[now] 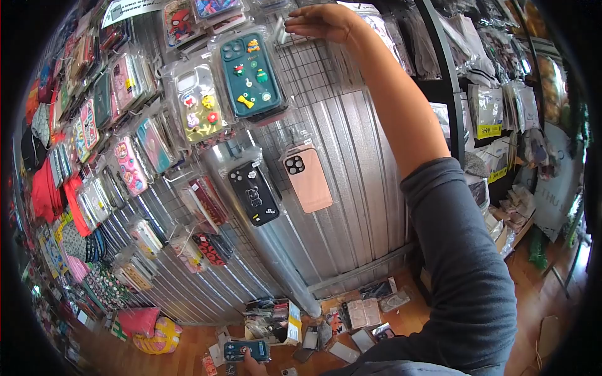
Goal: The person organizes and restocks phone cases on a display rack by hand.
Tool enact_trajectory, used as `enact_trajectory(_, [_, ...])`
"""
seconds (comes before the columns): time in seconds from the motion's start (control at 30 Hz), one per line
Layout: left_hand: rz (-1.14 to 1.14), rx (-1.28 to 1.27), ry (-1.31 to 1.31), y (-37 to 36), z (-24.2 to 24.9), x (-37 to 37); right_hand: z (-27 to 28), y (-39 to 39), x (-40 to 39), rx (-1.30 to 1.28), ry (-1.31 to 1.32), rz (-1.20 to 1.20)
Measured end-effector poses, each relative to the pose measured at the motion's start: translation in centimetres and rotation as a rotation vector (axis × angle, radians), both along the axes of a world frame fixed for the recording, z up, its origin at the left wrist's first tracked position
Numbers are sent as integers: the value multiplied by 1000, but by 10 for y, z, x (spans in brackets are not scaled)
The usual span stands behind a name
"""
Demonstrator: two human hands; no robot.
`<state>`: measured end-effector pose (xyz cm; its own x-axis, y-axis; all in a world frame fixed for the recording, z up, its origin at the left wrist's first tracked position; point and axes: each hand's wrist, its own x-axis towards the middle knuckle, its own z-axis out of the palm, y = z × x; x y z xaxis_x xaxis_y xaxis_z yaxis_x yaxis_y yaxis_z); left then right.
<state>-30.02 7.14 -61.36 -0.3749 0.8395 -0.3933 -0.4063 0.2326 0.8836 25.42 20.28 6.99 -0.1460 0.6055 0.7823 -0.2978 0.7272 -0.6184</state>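
Observation:
In the head view, my right hand (323, 22) is raised at the top, fingers stretched out flat, beside a small white hook or tag (284, 30) on the wire grid (307, 62). Nothing can be seen held in it. Low at the bottom edge, my left hand (252, 365) grips a dark teal phone case (248, 350) in clear packaging, its thumb on the front. Close to my right hand hangs a teal phone case with colourful charms (253, 78), and beside that a yellow-green one (199, 103). Below hang a black bear case (254, 193) and a pink case (308, 180).
Many packaged cases hang on hooks at left along a corrugated metal wall (364, 163). On the wooden floor are a box of cases (295, 323) and several loose cases (362, 312). A black shelf post (448, 75) and shelves with packaged goods are at right.

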Motion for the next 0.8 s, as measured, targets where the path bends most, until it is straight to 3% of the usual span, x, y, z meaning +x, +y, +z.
enact_trajectory(0.07, [-13,-12,7,-2,0,0,4,-10,-1,-158,33,-4])
enact_trajectory(0.13, [-22,-22,13,-4,1,1,-2,-22,-1,187,-153,-435])
enact_trajectory(0.2, [-38,-41,12,-7,2,2,8,-14,4,269,-155,-562])
enact_trajectory(0.27, [-51,-48,18,-8,1,2,13,-28,5,617,-466,-1222])
enact_trajectory(0.4, [-53,-11,25,-3,-7,-3,20,-35,5,541,-419,-1246])
enact_trajectory(0.53, [-92,5,50,3,-13,-4,24,-28,13,649,-371,-1078])
enact_trajectory(0.57, [-105,8,62,4,-19,-4,24,-27,13,813,-387,-1160])
enact_trajectory(0.7, [-160,100,230,-4,-11,17,26,-2,12,678,-214,-1090])
enact_trajectory(0.8, [-148,125,252,-19,6,23,21,21,8,822,-76,-1279])
